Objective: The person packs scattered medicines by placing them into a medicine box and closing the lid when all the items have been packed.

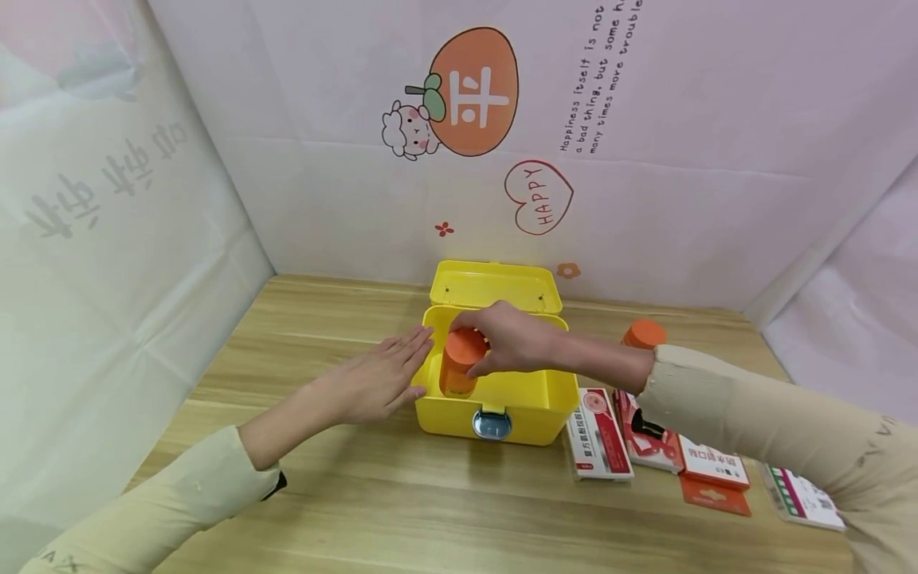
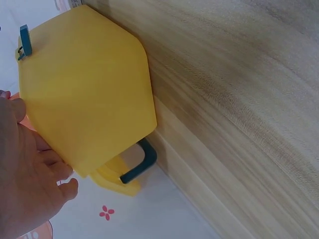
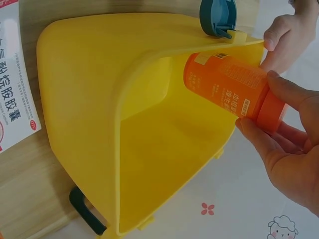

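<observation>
A yellow storage box stands on the wooden table, its lid swung back toward the wall. Inside its left end is an orange bottle with an orange cap, mostly below the rim. My right hand grips this bottle around the cap between thumb and fingers. Whether the bottle touches the box floor, I cannot tell. My left hand rests against the box's left rim with its fingers straight. In the left wrist view, those fingers lie along the upper edge of the yellow side wall.
Behind the right forearm stands another orange-capped bottle. Right of the storage box lie a white-and-red medicine box, a red packet, a white-and-orange packet and a white-and-green box. A printed cloth hangs behind the table.
</observation>
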### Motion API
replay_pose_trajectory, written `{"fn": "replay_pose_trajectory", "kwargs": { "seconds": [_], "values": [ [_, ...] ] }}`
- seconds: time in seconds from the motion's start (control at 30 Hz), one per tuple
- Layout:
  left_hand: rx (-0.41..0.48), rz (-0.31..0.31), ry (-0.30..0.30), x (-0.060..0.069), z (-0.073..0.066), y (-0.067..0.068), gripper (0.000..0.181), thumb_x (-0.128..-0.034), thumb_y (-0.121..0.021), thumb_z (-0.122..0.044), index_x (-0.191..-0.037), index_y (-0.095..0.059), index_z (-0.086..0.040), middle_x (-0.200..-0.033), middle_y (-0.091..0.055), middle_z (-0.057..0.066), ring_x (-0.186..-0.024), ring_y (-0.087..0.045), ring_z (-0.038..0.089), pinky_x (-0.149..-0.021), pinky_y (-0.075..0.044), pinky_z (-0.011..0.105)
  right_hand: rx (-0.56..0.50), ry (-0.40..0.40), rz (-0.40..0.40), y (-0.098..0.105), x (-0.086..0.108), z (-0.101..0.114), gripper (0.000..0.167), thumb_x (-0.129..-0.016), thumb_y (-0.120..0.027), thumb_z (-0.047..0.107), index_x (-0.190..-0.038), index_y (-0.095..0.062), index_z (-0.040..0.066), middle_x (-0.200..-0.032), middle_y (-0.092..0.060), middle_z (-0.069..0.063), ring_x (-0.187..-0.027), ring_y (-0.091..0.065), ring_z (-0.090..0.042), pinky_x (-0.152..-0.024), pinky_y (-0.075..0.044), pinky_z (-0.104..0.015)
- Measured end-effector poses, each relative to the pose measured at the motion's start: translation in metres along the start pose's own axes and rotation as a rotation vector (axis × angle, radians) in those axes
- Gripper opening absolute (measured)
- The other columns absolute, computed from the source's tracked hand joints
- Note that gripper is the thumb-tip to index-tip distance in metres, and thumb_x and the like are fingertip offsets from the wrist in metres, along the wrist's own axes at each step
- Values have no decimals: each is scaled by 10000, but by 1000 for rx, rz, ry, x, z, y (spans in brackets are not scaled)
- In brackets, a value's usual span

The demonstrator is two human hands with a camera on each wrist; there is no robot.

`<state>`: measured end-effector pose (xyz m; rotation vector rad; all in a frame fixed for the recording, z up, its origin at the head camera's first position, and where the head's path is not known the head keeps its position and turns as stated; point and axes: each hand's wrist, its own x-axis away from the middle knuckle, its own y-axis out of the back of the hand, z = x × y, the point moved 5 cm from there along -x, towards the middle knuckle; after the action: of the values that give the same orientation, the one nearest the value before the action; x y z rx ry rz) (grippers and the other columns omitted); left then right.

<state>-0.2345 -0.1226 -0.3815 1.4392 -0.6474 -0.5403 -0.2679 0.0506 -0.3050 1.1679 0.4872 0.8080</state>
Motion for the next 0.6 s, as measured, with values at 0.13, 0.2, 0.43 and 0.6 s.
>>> {"fn": "replay_pose_trajectory", "kwargs": {
  "seconds": [0.13,0.2,0.43,0.6],
  "values": [
    [-3,5,3,0,1,-1,715,-1070,-348,-461,-1582,-167,4,-1677,-108,159,-1565,-101,291,-1252,-221,476,3,12,14,-4,-4,0,613,-771,-874,243,-1300,-620,69,-1152,-688,-31,-960,-615,-153,-857,-561,-236],
    [-3,3,2,0,1,-1,716,-1068,-352,-462,-1582,-170,3,-1677,-111,158,-1565,-101,289,-1253,-219,475,6,18,22,-6,-6,0,614,-768,-877,247,-1298,-620,73,-1152,-687,-26,-961,-614,-148,-858,-561,-234],
    [-1,10,4,1,1,0,729,-1069,-323,-485,-1582,-155,5,-1678,-99,160,-1566,-91,289,-1252,-221,473,36,63,42,-14,-14,1,599,-759,-884,237,-1277,-630,75,-1141,-692,-20,-960,-621,-140,-868,-561,-223],
    [18,20,13,1,1,1,737,-1067,-331,-487,-1584,-145,4,-1681,-86,159,-1568,-79,286,-1255,-212,472,51,73,63,-18,-18,2,596,-758,-884,239,-1272,-627,78,-1145,-693,-25,-964,-626,-142,-879,-563,-225]
  ]
}}
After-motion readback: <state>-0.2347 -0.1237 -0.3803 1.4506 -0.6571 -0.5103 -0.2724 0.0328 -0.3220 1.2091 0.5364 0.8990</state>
